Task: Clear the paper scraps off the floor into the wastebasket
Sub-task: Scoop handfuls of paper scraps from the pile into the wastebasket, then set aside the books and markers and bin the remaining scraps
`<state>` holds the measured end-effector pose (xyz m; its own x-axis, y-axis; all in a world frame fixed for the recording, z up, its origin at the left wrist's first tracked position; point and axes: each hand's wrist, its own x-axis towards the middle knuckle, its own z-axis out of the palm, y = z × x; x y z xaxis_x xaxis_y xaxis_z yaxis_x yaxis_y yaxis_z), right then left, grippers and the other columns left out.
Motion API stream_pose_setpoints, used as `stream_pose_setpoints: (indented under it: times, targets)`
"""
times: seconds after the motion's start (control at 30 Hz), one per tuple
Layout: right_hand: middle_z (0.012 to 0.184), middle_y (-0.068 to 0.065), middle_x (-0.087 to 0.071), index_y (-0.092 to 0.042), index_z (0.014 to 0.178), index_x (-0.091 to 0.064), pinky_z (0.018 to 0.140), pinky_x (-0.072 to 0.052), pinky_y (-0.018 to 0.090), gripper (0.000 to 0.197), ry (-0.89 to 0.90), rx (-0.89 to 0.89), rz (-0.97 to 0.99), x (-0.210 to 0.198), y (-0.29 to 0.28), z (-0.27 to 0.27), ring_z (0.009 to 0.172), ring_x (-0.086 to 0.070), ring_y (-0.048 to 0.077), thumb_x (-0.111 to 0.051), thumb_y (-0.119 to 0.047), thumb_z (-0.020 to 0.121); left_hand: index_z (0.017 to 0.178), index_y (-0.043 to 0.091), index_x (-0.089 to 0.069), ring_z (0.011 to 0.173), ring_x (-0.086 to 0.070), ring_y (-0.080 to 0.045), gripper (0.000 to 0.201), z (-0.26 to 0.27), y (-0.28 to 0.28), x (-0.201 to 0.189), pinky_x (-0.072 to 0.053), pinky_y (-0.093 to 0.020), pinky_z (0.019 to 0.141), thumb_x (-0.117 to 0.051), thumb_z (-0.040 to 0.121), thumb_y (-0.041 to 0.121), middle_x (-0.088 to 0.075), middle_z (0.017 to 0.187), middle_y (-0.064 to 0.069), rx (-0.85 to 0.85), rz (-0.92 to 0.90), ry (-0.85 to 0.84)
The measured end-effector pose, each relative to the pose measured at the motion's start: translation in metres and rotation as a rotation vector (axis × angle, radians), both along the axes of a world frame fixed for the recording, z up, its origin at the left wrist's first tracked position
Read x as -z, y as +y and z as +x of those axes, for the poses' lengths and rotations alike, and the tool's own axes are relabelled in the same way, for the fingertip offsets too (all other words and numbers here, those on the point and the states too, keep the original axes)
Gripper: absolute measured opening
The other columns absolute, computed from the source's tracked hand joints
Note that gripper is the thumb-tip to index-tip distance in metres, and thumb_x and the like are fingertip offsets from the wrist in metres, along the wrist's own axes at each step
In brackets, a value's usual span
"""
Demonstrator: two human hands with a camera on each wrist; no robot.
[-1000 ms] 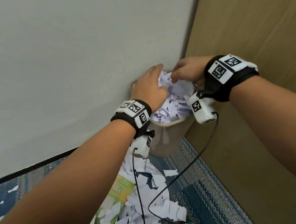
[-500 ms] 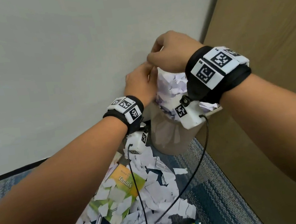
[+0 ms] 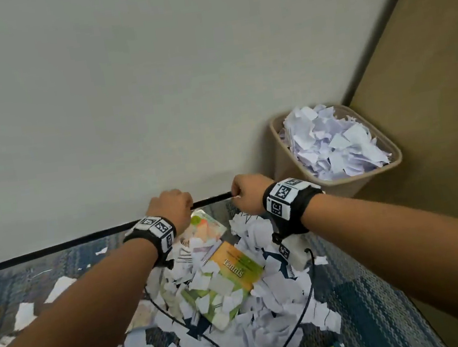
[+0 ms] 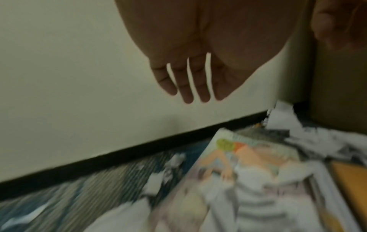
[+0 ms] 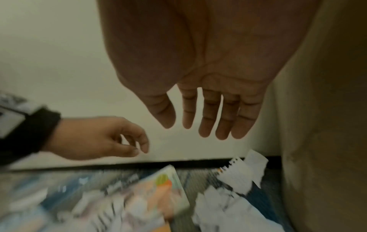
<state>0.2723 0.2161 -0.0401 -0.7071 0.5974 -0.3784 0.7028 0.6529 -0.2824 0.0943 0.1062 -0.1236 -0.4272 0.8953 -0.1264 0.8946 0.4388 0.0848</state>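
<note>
We see a pale wall (image 3: 125, 99) with a black baseboard (image 3: 57, 248) along its foot; tan wood panel (image 3: 433, 117) meets it at the right corner; blue-grey striped carpet (image 3: 369, 300); a "Tennis" booklet (image 3: 234, 268) and another colour booklet (image 3: 209, 228) lie flat on it; black cables (image 3: 306, 305) run across.

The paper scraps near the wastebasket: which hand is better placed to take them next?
Probably the right hand: it hangs empty over the paper scraps beside the wastebasket. The left hand hangs farther away, over a magazine.
</note>
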Motion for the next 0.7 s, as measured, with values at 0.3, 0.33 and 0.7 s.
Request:
stream_pose_setpoints:
  times: [0.3, 0.33, 0.7]
  targets:
    - [0.119, 0.014, -0.063, -0.01, 0.12, -0.06, 0.092, -0.052, 0.041, 0.039, -0.352, -0.273, 0.0, 0.069, -0.023, -0.002, 0.107, -0.061, 0.033, -0.047, -0.035, 0.093, 0.112, 0.014, -0.064, 0.098, -0.063, -0.026, 0.042, -0.026, -0.067, 0.05, -0.05, -0.031, 0.081, -0.049, 0.09, 0.046, -0.066, 0.109, -0.006, -0.113, -0.461, -0.048]
    - [0.118, 0.013, -0.063, -0.011, 0.119, -0.06, 0.091, -0.053, 0.041, 0.039, -0.354, -0.27, 0.008, 0.074, -0.025, -0.005, 0.106, -0.061, 0.033, -0.049, -0.035, 0.09, 0.111, 0.013, -0.064, 0.096, -0.063, -0.025, 0.041, -0.028, -0.069, 0.054, -0.05, -0.031, 0.08, -0.05, 0.09, 0.046, -0.066, 0.107, -0.006, -0.133, -0.447, -0.086]
    - [0.133, 0.012, -0.053, -0.016, 0.138, -0.033, 0.099, -0.047, 0.04, 0.059, -0.225, -0.049, -0.154, 0.11, -0.023, -0.035, 0.115, -0.056, 0.03, -0.054, -0.037, 0.087, 0.115, 0.015, -0.05, 0.097, -0.061, -0.029, 0.033, -0.023, -0.068, 0.056, -0.05, -0.035, 0.078, -0.051, 0.092, 0.038, -0.062, 0.113, -0.008, -0.223, -0.255, -0.315]
